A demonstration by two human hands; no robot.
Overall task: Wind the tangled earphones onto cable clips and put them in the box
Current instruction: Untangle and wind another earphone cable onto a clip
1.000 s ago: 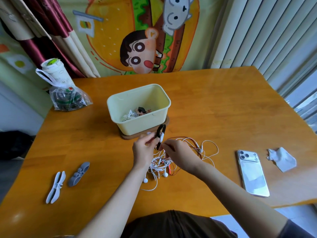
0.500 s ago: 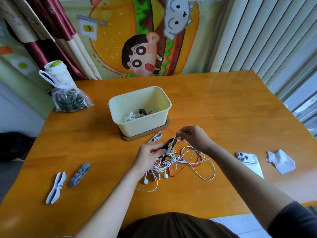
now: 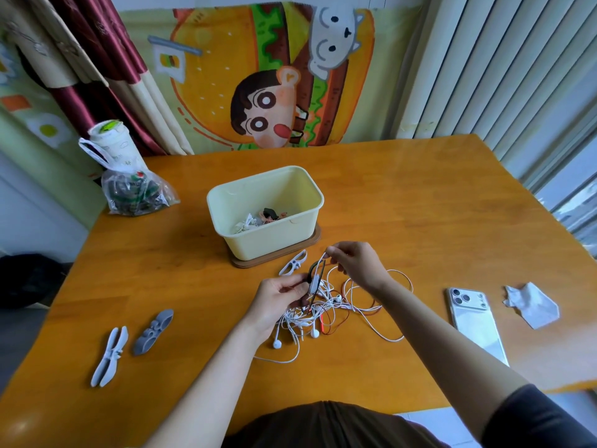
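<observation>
My left hand (image 3: 279, 300) grips a black cable clip (image 3: 314, 275) just above a tangle of white and red earphones (image 3: 326, 313) on the wooden table. My right hand (image 3: 353, 261) pinches a white earphone cable at the clip's upper end, pulled taut. A pale yellow box (image 3: 268, 237) stands behind on a brown base, with wound earphones inside. A white clip (image 3: 293, 262) lies in front of the box.
A white clip (image 3: 109, 355) and a grey clip (image 3: 152, 331) lie at the left. A phone (image 3: 475, 321) and a crumpled tissue (image 3: 531, 305) lie at the right. A plastic bag with a cup (image 3: 129, 182) stands at the back left corner.
My right hand has moved away from my left hand, up and to the right, drawing the cable out. The clip has tilted lower in my left hand.
</observation>
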